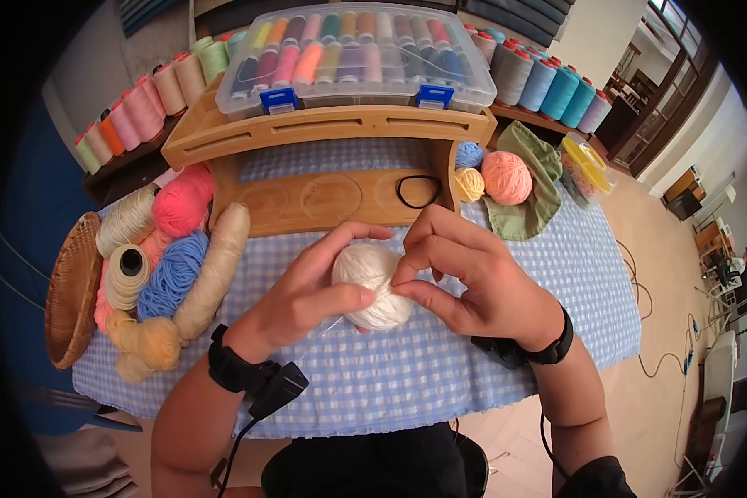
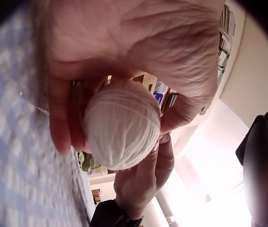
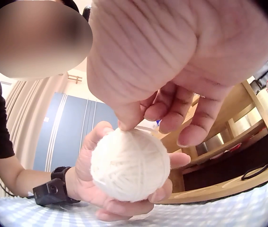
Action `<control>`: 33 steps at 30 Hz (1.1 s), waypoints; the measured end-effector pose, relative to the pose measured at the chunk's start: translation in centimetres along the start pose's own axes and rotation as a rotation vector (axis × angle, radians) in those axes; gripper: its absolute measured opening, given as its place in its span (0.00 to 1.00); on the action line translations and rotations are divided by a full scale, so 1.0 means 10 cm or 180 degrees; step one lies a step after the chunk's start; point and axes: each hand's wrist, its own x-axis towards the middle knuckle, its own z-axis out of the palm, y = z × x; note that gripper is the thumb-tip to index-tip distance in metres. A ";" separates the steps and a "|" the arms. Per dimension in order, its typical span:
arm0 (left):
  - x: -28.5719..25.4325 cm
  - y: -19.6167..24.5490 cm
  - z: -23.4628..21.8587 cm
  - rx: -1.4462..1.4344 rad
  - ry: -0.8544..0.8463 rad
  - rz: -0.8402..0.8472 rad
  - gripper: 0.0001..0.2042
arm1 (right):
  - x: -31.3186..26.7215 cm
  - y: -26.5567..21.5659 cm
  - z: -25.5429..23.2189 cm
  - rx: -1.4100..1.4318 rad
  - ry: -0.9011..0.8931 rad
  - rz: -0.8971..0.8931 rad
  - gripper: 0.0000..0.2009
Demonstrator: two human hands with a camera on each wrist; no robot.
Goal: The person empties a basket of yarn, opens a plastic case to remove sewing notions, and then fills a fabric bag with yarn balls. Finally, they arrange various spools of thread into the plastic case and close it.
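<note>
to work the yarn neatly, prob. best: light l grip so the white yarn ball (image 1: 372, 286) isn't squashed, small r fingertip moves, no snagged wraps. ball's held over the bench (image 1: 373, 378), in front of the wooden rack (image 1: 332, 124). l hand (image 1: 295, 290) cups it, fingers curled round, thumb on it; r hand (image 1: 483, 274) pinches at its side, thumb + forefinger tips together. can't tell if a loose strand's in there.

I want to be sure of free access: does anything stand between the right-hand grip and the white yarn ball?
Nothing visible does. In the head view, the right-hand grip reaches the right edge of the white yarn ball directly; the left-hand grip holds it from the opposite side.
</note>
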 end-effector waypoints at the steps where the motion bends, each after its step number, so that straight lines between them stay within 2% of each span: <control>1: -0.01 0.03 0.01 -0.0190 -0.0065 -0.0156 0.34 | 0.00 0.01 0.00 0.0036 0.0001 0.0003 0.06; 3: -0.02 0.06 0.01 -0.0367 -0.0134 -0.0316 0.34 | 0.00 0.02 0.01 0.0071 0.0016 0.0002 0.06; 8: -0.01 0.03 0.01 -0.0299 -0.0194 -0.0180 0.36 | 0.00 0.00 -0.03 0.0406 -0.0134 0.0102 0.05; 21: 0.00 -0.01 0.01 -0.0266 -0.0221 -0.0123 0.36 | -0.01 0.03 -0.03 0.0315 -0.0244 0.0016 0.06; 26: -0.02 0.01 0.03 -0.0655 -0.0283 -0.0249 0.35 | 0.02 -0.04 0.01 0.0237 0.0115 -0.0162 0.07; 33: -0.02 0.00 -0.01 -0.0857 -0.0403 -0.0290 0.34 | 0.00 -0.03 0.07 -0.0104 0.0173 -0.0203 0.08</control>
